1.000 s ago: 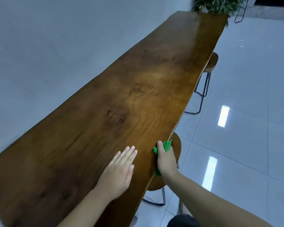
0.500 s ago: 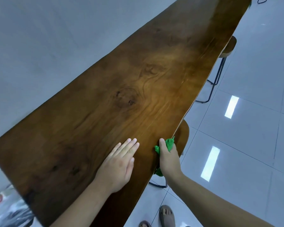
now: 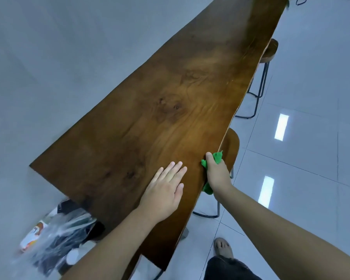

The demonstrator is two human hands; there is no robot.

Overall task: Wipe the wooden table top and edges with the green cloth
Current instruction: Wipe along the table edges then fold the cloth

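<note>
Gripping green cloth on table edge, right hand, left hand flat, fingers together

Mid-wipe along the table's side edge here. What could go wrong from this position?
The right hand pinches the green cloth over the wooden table edge; the bunched cloth may slip off and skip stretches. The stool tucked just under that edge could catch the knuckles or cloth. The left hand, flat on the top, may leave prints.
</note>
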